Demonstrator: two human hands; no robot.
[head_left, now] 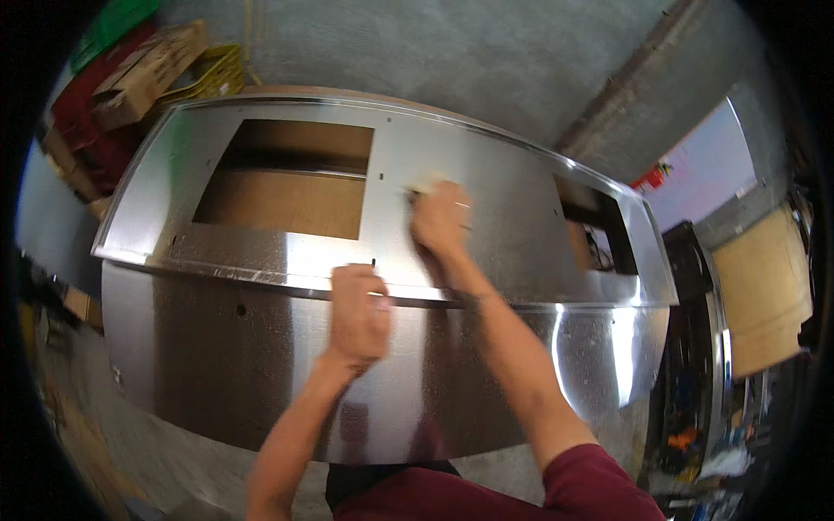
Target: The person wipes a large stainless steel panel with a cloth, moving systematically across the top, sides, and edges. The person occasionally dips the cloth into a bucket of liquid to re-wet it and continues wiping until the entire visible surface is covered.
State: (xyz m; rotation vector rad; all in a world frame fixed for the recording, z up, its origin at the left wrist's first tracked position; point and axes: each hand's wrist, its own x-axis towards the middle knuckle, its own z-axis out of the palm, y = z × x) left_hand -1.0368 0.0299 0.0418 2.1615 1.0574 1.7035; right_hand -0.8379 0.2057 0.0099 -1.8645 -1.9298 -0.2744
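In the head view, a brushed-steel bench (512, 230) is shown stretched across the scene, with its long front edge turned toward the person. Its top is pierced by two rectangular openings: a wide one (282, 195) near the left end, through which a brown surface is seen, and another (601, 227) near the right end. Below the front edge, a steel front panel (261, 356) is marked by streaks of reflected light.

The left hand (358, 317) is placed at the front edge, between the two openings, with its fingers curled in; whether anything is gripped by it cannot be told. The right hand (441, 217) is closed over a small pale pad (427, 184), which is pressed to the top between the openings, toward the back edge; by blur, its material is hidden.

Beyond the back left corner, a cardboard box (148, 74) and a yellow crate (219, 71) are stacked. Past the right end, a wooden board (764, 291) is propped upright.
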